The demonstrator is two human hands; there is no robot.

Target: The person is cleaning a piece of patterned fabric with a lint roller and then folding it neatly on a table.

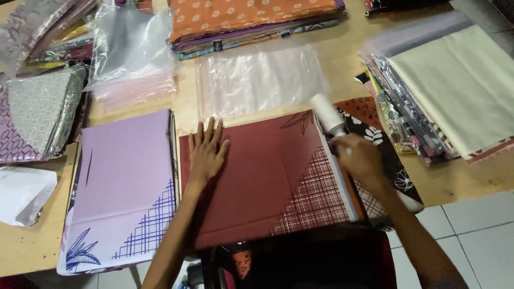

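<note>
Pressing flat, left hand [206, 152] fingers [210, 131] lie on the maroon cloth [267, 182].

Matt maroon cloth [267, 176] — smooth; glossy clear plastic bag [259, 80]; table [342, 59] of pale wood.

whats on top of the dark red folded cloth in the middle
The left hand lies flat on the dark red cloth. The right hand holds a white roller at its right edge. What lies beneath the cloth is covered.
</note>
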